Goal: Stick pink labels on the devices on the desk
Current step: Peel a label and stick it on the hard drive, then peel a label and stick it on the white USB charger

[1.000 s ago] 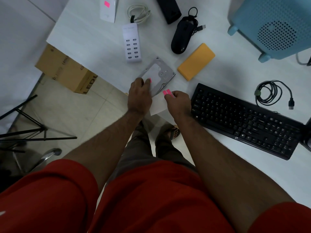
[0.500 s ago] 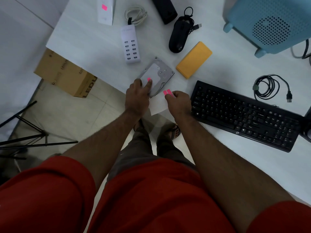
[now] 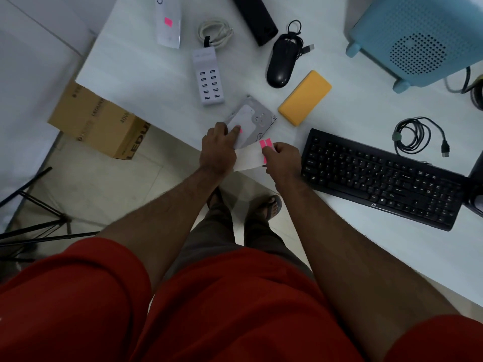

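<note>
While right hand pinches label sheet, left hand fingertip presses pink label onto hard drive.

Dim, soft, bluish light; wide-angle edge distortion.

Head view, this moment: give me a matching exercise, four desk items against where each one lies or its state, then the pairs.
Things:
1. hard drive
2. label sheet
3. white box
4. yellow power bank

Places or states:
A. already bears a pink label, at the desk's far left
B. lies untouched between the black mouse and the keyboard
C. pinched by the right hand
D. pressed by a fingertip of the left hand

Pairs: 1-D, 2-C, 3-A, 4-B
</note>
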